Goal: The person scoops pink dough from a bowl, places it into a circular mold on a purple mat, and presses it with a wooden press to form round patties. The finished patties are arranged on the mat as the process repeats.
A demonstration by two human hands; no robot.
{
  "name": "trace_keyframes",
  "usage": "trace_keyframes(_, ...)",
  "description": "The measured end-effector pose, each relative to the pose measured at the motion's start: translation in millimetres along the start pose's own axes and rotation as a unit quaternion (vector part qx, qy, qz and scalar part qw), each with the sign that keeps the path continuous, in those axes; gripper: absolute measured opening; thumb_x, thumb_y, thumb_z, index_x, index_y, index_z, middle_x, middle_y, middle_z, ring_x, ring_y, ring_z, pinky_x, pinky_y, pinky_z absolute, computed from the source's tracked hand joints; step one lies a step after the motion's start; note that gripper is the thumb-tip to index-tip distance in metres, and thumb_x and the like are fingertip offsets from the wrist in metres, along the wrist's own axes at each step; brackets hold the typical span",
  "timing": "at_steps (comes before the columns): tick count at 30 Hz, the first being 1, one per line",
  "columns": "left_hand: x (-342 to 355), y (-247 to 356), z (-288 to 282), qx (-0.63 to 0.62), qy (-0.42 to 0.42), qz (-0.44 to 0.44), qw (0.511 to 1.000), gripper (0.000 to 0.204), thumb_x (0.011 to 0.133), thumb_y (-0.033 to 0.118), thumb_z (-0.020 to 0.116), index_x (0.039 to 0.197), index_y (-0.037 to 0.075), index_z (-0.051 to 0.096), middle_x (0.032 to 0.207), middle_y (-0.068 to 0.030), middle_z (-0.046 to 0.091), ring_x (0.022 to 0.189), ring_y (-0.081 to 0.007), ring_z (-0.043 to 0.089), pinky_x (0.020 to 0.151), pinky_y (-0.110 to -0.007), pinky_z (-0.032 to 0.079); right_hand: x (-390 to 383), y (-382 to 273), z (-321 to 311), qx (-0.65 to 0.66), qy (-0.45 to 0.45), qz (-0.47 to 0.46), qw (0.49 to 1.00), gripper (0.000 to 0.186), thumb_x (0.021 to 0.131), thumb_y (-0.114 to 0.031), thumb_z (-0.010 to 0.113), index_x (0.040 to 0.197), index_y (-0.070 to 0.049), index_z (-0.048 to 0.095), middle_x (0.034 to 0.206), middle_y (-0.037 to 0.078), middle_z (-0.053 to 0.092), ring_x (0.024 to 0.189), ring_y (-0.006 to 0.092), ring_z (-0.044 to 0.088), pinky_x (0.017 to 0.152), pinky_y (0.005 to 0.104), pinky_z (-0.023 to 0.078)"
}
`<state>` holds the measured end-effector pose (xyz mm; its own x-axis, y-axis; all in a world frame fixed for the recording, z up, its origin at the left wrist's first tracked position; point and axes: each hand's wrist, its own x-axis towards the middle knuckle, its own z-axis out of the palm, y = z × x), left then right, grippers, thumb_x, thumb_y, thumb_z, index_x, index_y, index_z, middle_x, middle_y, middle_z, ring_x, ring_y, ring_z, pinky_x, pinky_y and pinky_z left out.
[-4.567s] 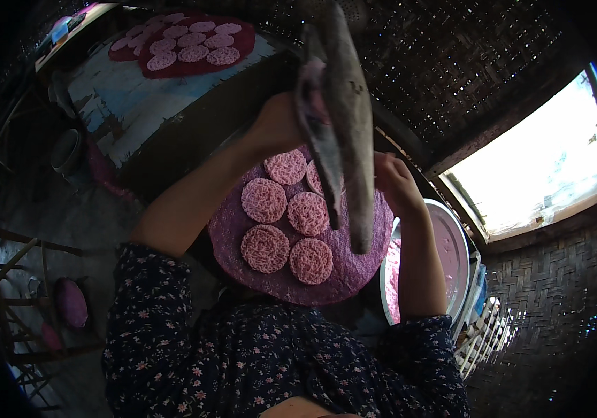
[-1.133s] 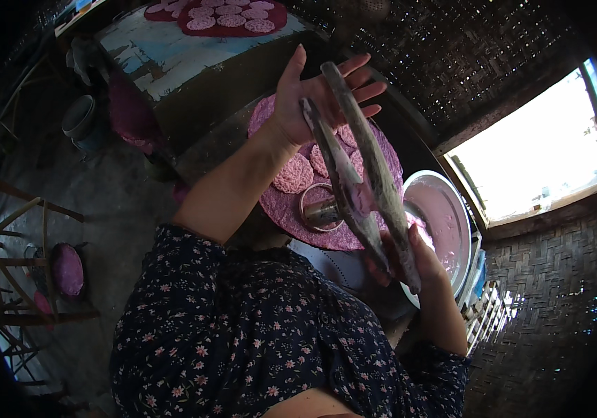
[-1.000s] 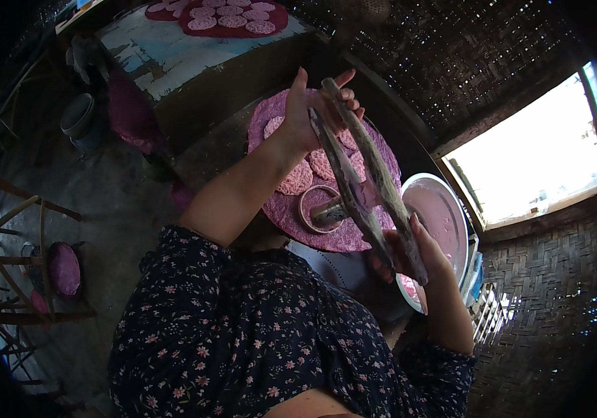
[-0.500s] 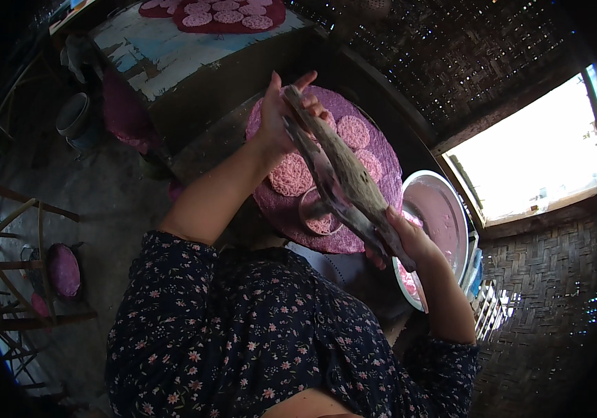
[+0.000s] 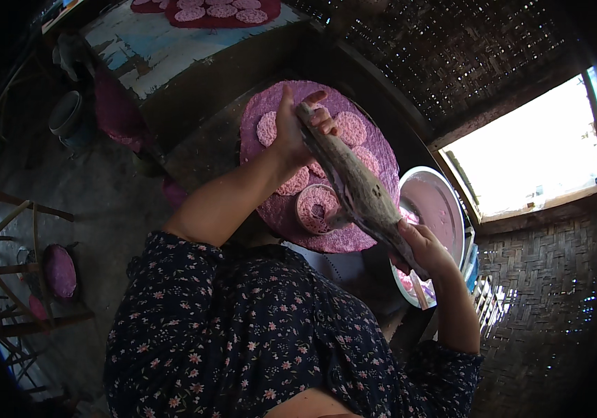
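Observation:
A long, weathered wooden press (image 5: pixel 355 174) slants across the middle of the view, its two bars close together. My left hand (image 5: pixel 297 131) is closed round its far end, and my right hand (image 5: pixel 425 248) grips its near right end. Under it lies a round tray covered in pink-purple cloth (image 5: pixel 277 94). Several flat pink discs of stringy dough (image 5: pixel 350 129) rest on this tray. Below the press's middle a round ring mould (image 5: pixel 300 216) stands on the cloth with pink strands (image 5: pixel 314 206) in it, a darker gap at their centre. The press partly hides the discs.
A large pale basin (image 5: pixel 445 209) with pink contents stands right of the tray. At the far left, more pink discs lie on red cloth (image 5: pixel 270 17) on a worn table (image 5: pixel 166 52). A bucket (image 5: pixel 68 115) and a wooden rack (image 5: pixel 23 265) are at left. A woven wall and bright window (image 5: pixel 528 146) are at right.
The press's two bars have come from apart to close together between my hands. More pink strands now show in the ring mould, forming a ring shape. The view has shifted slightly.

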<state>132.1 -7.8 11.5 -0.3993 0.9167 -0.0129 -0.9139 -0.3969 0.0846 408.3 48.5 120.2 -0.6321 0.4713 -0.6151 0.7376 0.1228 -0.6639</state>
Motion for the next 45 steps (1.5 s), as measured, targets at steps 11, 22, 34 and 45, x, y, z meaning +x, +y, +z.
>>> trace_keyframes(11,-13.9,50.5,49.7,0.332,-0.042,0.215,0.918,0.092,0.08,0.078,0.009,0.108,0.003,0.053,0.074,-0.012,0.061,0.066,-0.026,0.059,0.073,-0.041,0.046,14.1,-6.7,33.7,0.095,-0.016,-0.137,0.986,0.049,0.094,-0.046,0.043,0.094,0.001,0.056,0.063,0.005,0.056,0.046,0.0111,0.051,0.043,0.0243,0.04)
trace_keyframes(22,-58.2,-12.1,59.8,0.604,-0.24,-0.086,0.756,0.037,0.077,0.011,0.069,0.111,0.001,0.059,0.096,-0.0079,0.064,0.084,-0.0134,0.06,0.07,-0.028,0.048,-9.3,-12.5,15.8,0.162,0.045,-0.239,0.956,0.057,0.095,-0.05,0.033,0.098,0.002,0.054,0.061,0.011,0.057,0.044,0.0165,0.051,0.043,0.0276,0.041)
trace_keyframes(34,-65.8,-44.8,82.6,0.282,-0.236,-0.102,0.924,0.045,0.09,0.011,0.048,0.131,-0.003,0.038,0.129,-0.0204,0.047,0.121,-0.0309,0.046,0.101,-0.042,0.037,14.9,-22.3,71.8,-0.051,0.473,-0.489,0.731,0.048,0.064,-0.015,0.08,0.107,-0.003,0.061,0.101,0.012,0.06,0.089,0.0248,0.056,0.074,0.0328,0.047)
trace_keyframes(45,-73.9,-48.9,70.1,0.308,-0.175,-0.08,0.932,0.04,0.085,0.009,0.056,0.122,-0.003,0.046,0.116,-0.0152,0.056,0.111,-0.027,0.053,0.092,-0.037,0.045,27.6,-26.4,71.7,-0.033,0.495,-0.507,0.705,0.03,0.067,-0.011,0.077,0.094,-0.005,0.066,0.092,0.008,0.065,0.084,0.0255,0.06,0.077,0.035,0.045)
